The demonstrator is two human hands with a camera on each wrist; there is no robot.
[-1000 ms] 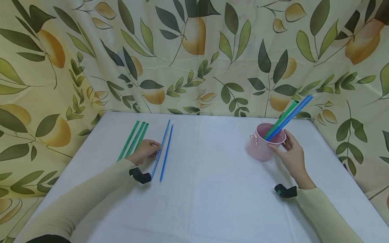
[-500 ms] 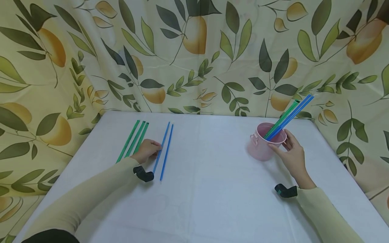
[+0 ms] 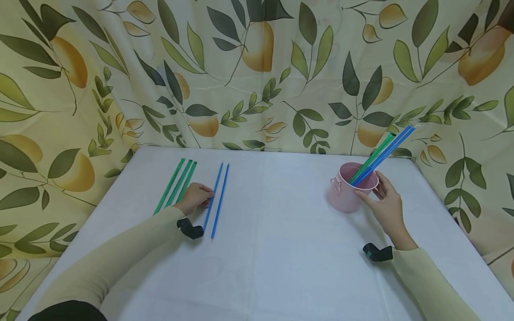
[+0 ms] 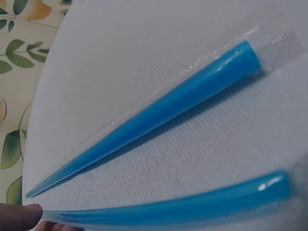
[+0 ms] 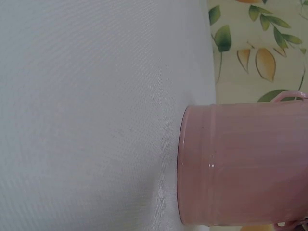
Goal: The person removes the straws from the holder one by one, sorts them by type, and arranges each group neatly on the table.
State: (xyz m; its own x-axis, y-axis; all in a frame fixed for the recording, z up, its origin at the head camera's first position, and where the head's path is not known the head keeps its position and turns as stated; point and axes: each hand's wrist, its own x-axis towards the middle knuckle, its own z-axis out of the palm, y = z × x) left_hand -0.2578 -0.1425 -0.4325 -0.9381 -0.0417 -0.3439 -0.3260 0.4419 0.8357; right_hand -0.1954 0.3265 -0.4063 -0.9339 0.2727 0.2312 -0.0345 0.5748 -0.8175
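My left hand pinches a wrapped blue drinking straw between thumb and fingers, partway along its length. In the left wrist view the thumb is at the far part of this straw. Just to its right lies a second blue straw in clear film. My right hand holds a small pink bucket by its right side, thumb near the rim. Out of the bucket lean green straws and blue straws; their lower ends are hidden inside. The right wrist view shows the bucket's wall.
Three green straws lie side by side left of my left hand, their lower parts hidden behind the hand and sleeve. A white cloth covers the table, and a fruit-patterned curtain hangs right behind its far edge.
My left hand has shifted slightly right, and the near end of the pinched straw has swung toward the other blue straw. The right hand and bucket have stayed put.
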